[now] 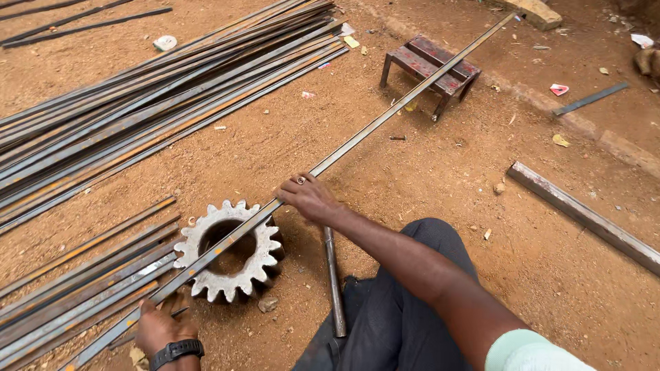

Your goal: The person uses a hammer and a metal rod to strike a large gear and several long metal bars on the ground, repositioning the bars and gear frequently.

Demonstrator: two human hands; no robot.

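Nearest, the left hand (161, 326) is closed around the low end of a long steel bar (357, 141), just short of a short-cut stack of flat strips (82, 275) lying on the dirt floor (385, 178) to its left. The bar runs up and away over a big toothed gear (230, 251) and on across a small rusty stool (430, 65). The right hand (309, 198) presses down on the bar just past the gear, fingers wrapped over it. As I judge it, the bar spans two narrow rests, so it could roll or slide off the gear's teeth if either hand slackens, and its raw edges could nick a palm. A loose rod (334, 278) lies just under the right wrist, easy to kick. Farther off, beyond the right hand, small litter dots the dirt: a yellow scrap (351, 42), a pale round wrapper (165, 42), and a red-and-white packet (559, 89) far right.
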